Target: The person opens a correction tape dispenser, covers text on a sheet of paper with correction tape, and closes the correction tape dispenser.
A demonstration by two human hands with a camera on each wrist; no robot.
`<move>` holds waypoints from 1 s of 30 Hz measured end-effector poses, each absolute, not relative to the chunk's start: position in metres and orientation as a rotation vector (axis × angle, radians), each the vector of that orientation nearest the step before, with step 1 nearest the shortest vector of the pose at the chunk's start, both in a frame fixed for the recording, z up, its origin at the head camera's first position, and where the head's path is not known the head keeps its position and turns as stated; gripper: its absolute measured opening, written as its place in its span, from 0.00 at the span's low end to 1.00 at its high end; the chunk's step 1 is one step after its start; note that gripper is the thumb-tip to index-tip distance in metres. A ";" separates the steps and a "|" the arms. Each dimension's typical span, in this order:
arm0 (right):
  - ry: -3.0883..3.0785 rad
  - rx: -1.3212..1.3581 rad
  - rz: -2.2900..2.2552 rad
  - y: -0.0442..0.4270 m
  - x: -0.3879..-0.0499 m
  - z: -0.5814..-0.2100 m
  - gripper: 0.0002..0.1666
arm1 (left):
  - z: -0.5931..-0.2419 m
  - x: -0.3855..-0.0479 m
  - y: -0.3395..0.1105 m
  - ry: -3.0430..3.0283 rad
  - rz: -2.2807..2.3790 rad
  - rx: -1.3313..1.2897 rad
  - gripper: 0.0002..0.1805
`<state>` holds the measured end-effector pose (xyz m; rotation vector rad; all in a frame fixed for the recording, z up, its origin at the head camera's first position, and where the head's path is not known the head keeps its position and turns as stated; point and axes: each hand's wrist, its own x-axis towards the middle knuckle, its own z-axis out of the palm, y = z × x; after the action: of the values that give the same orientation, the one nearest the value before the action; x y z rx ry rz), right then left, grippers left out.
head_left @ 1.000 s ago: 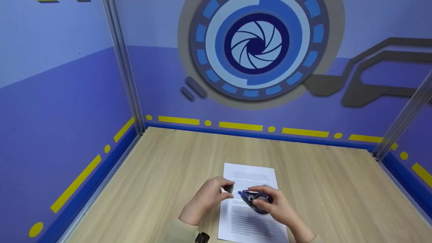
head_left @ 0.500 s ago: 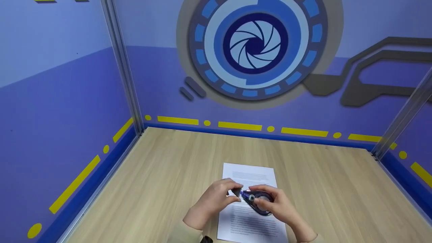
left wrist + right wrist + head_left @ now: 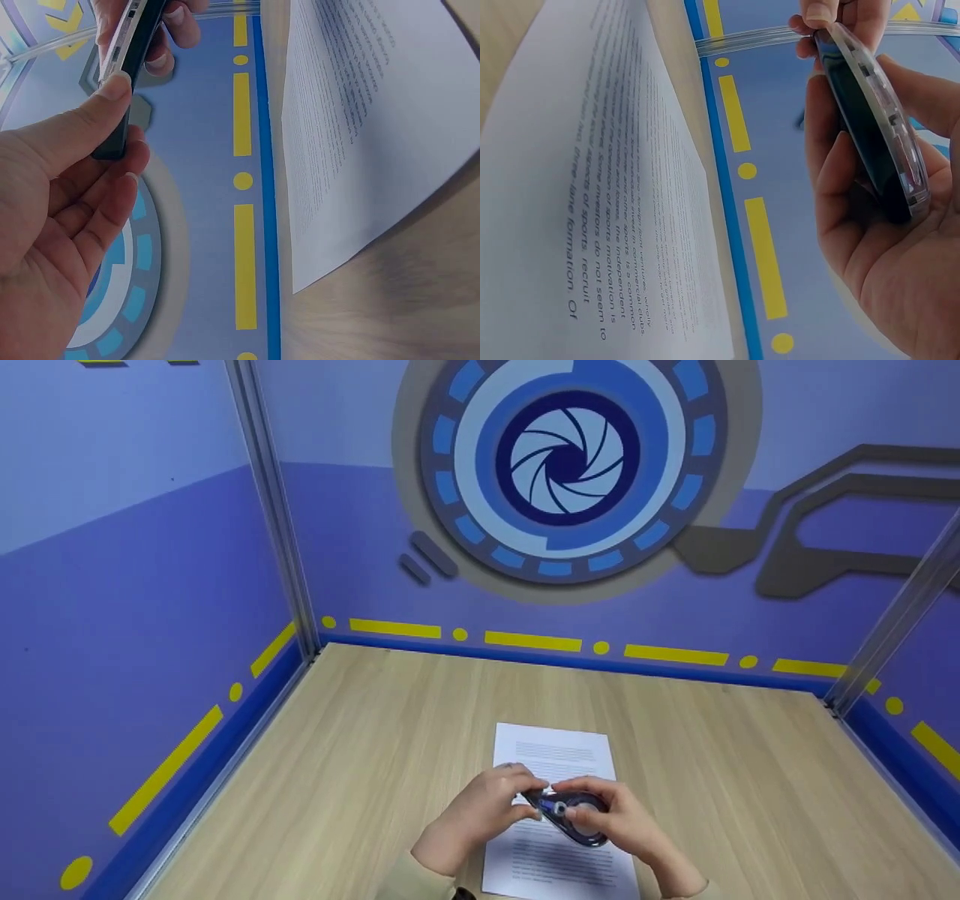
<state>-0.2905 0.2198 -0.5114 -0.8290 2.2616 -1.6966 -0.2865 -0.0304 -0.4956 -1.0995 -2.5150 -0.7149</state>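
Note:
Above the printed sheet [image 3: 549, 864], my right hand [image 3: 628, 826] holds a dark correction tape dispenser [image 3: 586, 823] with a clear side, its body lying against the palm and curled fingers in the right wrist view. My left hand [image 3: 480, 814] pinches the small dark cap [image 3: 112, 144] between thumb and fingers. That cap sits at the dispenser's narrow tip, in line with the body. Whether it is fully pressed on cannot be told, as the fingertips partly cover it. Both hands are raised off the paper.
A light wooden table [image 3: 405, 712] carries the sheet near its front middle. Blue printed panels [image 3: 345, 540] wall off the back and both sides, with metal posts [image 3: 274, 510] at the corners. A dark band [image 3: 463, 894] shows at the left wrist.
My left hand has moved right with the cap, from a gap away to meeting the dispenser's tip. The blue tip is now hidden. My right hand has stayed nearly in place.

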 end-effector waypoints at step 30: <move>2.152 -0.639 -1.762 0.221 -0.292 -0.513 0.24 | -0.502 -0.285 -0.024 -2.430 -0.781 -1.168 0.24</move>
<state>-0.2923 0.2213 -0.5131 -0.6389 2.1522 -1.7623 -0.2847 -0.0242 -0.5017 -1.1679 -2.4298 -0.7808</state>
